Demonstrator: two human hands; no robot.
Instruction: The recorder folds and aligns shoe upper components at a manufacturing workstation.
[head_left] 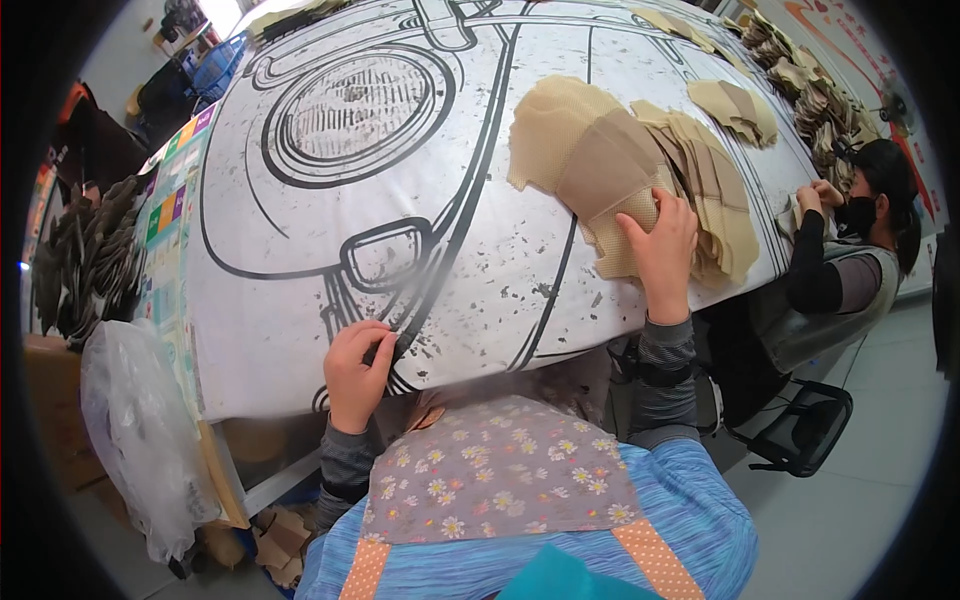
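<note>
My right hand (663, 248) rests on a stack of tan mesh fabric pieces (565, 125), each with a brownish band across it. Its thumb presses the mesh of the top piece and its fingers bend at that piece's right edge. Just right of it, more cut pieces (725, 195) lie fanned in an overlapping row. Near the table's front edge is my left hand (358, 375), over the white printed cover (300, 330). Its fingers are curled against the thumb. Whatever it may pinch is too small to make out.
A smaller tan pile (735, 110) lies farther back, with heaped bundles (810, 100) along the far right edge. At right sits a co-worker (850, 240), hands on a piece. Dark stacked pieces (90, 250) and a clear plastic bag (145, 430) are at left.
</note>
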